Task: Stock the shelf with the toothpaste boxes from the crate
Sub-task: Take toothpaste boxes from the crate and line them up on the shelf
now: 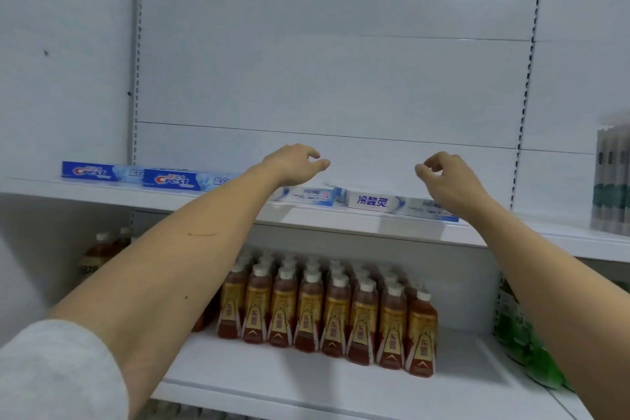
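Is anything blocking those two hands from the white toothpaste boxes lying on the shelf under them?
Nothing visible. The left hand and right hand hang empty just above the white toothpaste boxes on the shelf, with only open air between.

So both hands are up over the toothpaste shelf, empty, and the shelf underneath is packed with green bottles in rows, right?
Not quite. The head view shows the rows on the lower shelf are amber-brown tea bottles with white caps; green bottles sit only at the right edge. The rest holds: left hand and right hand are empty above the toothpaste boxes.

Four toothpaste boxes (172,179), two hands (446,177)
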Tool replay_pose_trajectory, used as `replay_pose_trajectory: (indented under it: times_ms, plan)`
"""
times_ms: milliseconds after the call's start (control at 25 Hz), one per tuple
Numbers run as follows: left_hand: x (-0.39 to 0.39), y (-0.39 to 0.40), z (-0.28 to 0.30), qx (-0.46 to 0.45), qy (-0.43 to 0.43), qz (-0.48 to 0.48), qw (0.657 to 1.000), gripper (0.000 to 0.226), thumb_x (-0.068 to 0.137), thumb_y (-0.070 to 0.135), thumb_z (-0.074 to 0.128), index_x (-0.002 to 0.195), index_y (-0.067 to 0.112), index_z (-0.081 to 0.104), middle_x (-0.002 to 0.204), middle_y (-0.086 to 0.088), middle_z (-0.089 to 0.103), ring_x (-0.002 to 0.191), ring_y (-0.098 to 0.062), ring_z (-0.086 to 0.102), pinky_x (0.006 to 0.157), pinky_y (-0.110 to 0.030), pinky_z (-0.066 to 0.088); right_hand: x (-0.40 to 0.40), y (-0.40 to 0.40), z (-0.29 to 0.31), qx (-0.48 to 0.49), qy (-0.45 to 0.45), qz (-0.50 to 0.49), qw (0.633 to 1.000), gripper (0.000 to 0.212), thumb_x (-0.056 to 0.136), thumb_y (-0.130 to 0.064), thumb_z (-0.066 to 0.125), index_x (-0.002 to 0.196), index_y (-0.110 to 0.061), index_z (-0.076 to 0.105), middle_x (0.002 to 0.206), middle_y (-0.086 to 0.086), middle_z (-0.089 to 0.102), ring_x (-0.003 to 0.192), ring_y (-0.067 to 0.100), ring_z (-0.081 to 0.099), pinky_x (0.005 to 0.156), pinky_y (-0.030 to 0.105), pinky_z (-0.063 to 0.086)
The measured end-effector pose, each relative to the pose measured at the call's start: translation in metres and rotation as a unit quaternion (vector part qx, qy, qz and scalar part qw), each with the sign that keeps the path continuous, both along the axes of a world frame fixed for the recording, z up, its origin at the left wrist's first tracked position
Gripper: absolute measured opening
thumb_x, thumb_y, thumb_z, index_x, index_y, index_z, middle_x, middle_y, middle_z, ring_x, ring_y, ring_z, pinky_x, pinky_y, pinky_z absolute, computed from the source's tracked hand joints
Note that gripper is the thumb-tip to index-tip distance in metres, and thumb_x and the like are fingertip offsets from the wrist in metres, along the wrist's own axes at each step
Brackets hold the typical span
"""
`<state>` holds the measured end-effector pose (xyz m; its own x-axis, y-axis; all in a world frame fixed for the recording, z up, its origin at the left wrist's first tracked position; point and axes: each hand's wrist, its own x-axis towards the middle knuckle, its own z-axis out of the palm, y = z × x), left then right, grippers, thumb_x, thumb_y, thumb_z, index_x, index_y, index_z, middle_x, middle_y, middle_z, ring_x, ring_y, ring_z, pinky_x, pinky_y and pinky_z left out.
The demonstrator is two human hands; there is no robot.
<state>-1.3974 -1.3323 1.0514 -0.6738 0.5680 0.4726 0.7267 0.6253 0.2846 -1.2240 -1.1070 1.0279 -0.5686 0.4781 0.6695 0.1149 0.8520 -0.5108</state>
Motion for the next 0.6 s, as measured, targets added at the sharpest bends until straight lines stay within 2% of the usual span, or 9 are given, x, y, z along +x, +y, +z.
replay_pose_trajectory:
  times_ms: [200,360,440,520,600]
  plan:
    - [-0.003,-0.095,0.007,0.056,-0.060,0.018,0.997,0.069,0.098,0.063,0.023,0.148,0.018,0.039,0.155,-0.003,0.036,0.141,-0.026,0.033,0.112,-0.038,0.026,-0.029,-0.106,0.012,-0.035,0.014,0.112,0.993,0.039,0.102,-0.038,0.040,0.121,-0.009,0.057,0.113,0.005,0.060,0.100,0.020,0.051,0.084,0.031,0.036]
    - [-0.020,-0.191,-0.005,0.109,-0.124,0.046,0.985,0.073,0.098,0.064,0.020,0.148,0.015,0.039,0.141,-0.007,0.046,0.128,-0.026,0.042,0.105,-0.036,0.028,-0.059,-0.201,0.007,-0.047,-0.010,0.170,0.984,0.044,0.102,-0.044,0.038,0.129,-0.013,0.054,0.118,-0.001,0.056,0.108,0.019,0.050,0.089,0.032,0.036]
    - [-0.035,-0.240,-0.008,0.151,-0.164,0.048,0.974,0.077,0.095,0.069,0.020,0.149,0.018,0.037,0.152,-0.005,0.038,0.137,-0.027,0.036,0.111,-0.040,0.026,-0.074,-0.246,0.004,-0.080,-0.009,0.198,0.977,0.046,0.103,-0.045,0.036,0.133,-0.014,0.051,0.119,-0.002,0.054,0.110,0.020,0.050,0.090,0.032,0.035]
    - [-0.046,-0.287,-0.010,0.194,-0.194,0.044,0.961,0.076,0.094,0.071,0.019,0.149,0.021,0.038,0.157,-0.005,0.032,0.144,-0.028,0.027,0.117,-0.045,0.020,-0.088,-0.288,0.002,-0.139,-0.008,0.226,0.964,0.052,0.103,-0.048,0.034,0.141,-0.014,0.046,0.130,-0.002,0.052,0.117,0.020,0.049,0.096,0.035,0.038]
    - [-0.058,-0.325,-0.011,0.226,-0.213,0.035,0.950,0.075,0.094,0.070,0.018,0.148,0.023,0.040,0.158,-0.006,0.030,0.146,-0.029,0.024,0.118,-0.047,0.016,-0.103,-0.320,0.001,-0.196,-0.002,0.250,0.948,0.059,0.101,-0.053,0.033,0.146,-0.017,0.042,0.147,0.000,0.045,0.132,0.022,0.044,0.110,0.044,0.036]
